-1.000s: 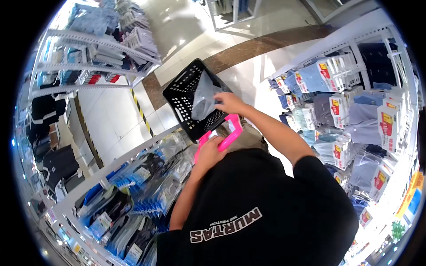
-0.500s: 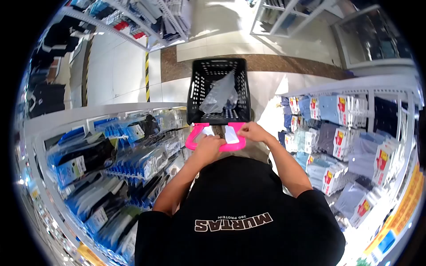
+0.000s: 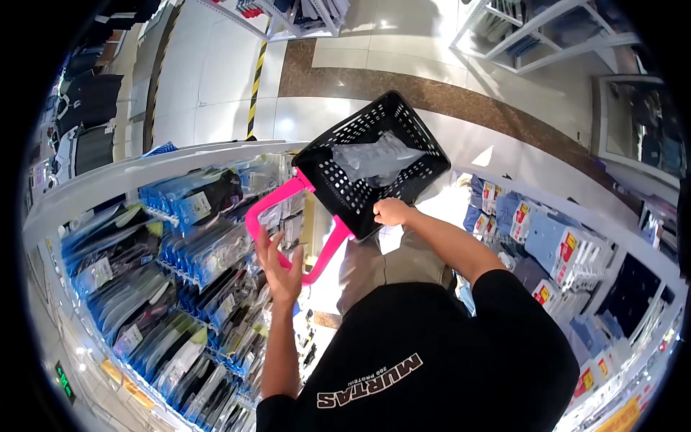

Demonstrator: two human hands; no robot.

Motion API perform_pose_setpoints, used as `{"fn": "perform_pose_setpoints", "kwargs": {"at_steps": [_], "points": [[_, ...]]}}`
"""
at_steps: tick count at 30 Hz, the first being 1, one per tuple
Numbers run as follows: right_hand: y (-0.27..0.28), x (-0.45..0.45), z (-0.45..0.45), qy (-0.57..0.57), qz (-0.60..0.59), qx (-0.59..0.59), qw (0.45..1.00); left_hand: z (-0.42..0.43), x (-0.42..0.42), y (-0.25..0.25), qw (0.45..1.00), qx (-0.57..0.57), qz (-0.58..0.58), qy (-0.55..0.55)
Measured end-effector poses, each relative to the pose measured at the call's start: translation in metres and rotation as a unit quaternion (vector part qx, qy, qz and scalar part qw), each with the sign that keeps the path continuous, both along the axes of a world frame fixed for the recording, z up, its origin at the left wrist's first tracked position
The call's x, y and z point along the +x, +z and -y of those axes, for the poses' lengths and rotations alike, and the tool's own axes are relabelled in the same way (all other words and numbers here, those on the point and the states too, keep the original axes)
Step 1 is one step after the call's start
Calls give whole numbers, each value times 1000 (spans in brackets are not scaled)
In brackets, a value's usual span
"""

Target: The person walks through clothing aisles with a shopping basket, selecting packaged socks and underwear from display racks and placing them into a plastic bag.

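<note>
A black perforated plastic shopping basket is turned at an angle in front of me, with a clear plastic-wrapped packet lying inside. Its pink handle swings out toward the left shelf. My left hand is beside the handle's outer bar with fingers spread and thumb apart; whether it touches the bar I cannot tell. The fingers of my right hand are curled closed at the basket's near right rim, partly hiding what they grip.
On my left, a rack holds several rows of hanging packaged goods. Folded clothes with red-and-yellow tags hang on the right rack. Ahead, tiled floor has a brown band and a yellow-black striped line, with more white shelving beyond.
The basket has rotated, and its handle now points left instead of toward me. My left hand came off the handle and opened; my right hand moved from the handle to the rim.
</note>
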State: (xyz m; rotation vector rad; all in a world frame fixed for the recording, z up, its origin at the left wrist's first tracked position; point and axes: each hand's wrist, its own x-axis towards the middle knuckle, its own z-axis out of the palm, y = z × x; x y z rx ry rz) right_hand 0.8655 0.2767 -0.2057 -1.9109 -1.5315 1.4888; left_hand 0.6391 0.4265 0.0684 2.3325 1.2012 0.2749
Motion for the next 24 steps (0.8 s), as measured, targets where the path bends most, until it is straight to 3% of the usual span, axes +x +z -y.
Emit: {"fn": "perform_pose_setpoints", "kwargs": {"at_steps": [2, 4, 6, 8, 12, 14, 16, 18, 21, 24], "points": [[-26, 9, -8, -8, 18, -23, 1000, 8, 17, -17, 993, 74, 50, 80], [-61, 14, -15, 13, 20, -51, 998, -6, 14, -24, 971, 202, -45, 117], [-101, 9, -20, 23, 20, -66, 997, -14, 5, -33, 936, 0, 149, 320], [-144, 1, -34, 52, -2, -83, 995, -20, 8, -33, 946, -50, 131, 293], [-249, -26, -61, 89, -32, -188, 978, -28, 18, -41, 936, -27, 68, 346], [-358, -61, -38, 23, -26, -23, 999, -28, 15, -44, 932, -4, 42, 359], [-380, -40, -47, 25, -54, -79, 995, -27, 15, -46, 926, 36, 21, 374], [-415, -6, -50, -11, 9, -81, 997, -28, 23, -47, 913, 64, -14, 402], [-448, 74, -52, -96, 206, -20, 974, -26, 20, -52, 905, 132, -83, 395], [-470, 127, -57, -86, 314, 2, 945, -25, 38, -55, 876, 158, -128, 438]]}}
